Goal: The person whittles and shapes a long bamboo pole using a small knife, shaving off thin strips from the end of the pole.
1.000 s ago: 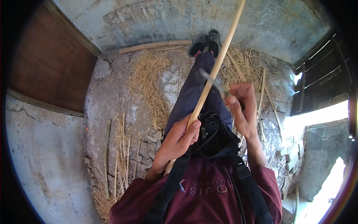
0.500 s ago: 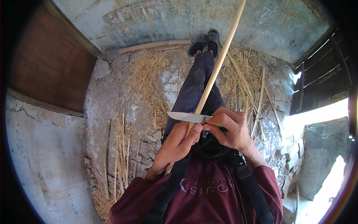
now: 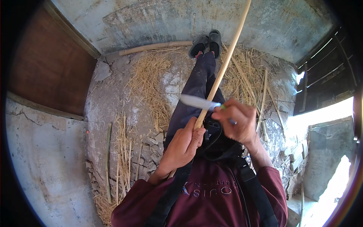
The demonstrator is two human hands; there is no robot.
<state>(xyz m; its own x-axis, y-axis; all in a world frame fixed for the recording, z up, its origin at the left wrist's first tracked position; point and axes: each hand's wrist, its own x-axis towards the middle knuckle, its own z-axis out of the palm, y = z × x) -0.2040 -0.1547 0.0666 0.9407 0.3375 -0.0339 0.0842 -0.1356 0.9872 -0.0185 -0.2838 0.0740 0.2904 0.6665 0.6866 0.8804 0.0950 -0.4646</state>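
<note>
A long pale strip, bamboo by its look [image 3: 224,68], slants from my lap up and to the right past my feet. My left hand [image 3: 184,145] is closed round its lower part, and the tail end runs back under my left forearm. In my right hand [image 3: 238,120] is a knife [image 3: 196,102] with a blue and green handle. Its blade, blurred by motion, lies across the strip a little beyond my left hand and points left. Whether the edge touches the strip I cannot tell. A black bag or strap bundle [image 3: 215,142] rests in my lap.
My outstretched legs [image 3: 196,83] end in dark shoes [image 3: 214,41] by the far wall [image 3: 159,22]. Shavings [image 3: 149,79] heap on both sides. Split strips [image 3: 263,94] lie on the right, a green stick [image 3: 109,162] on the left. A thick pole [image 3: 155,47] lies along the wall.
My right hand and the knife have moved forward along the strip, away from my left hand, which keeps its hold. The strip has tilted slightly to the right.
</note>
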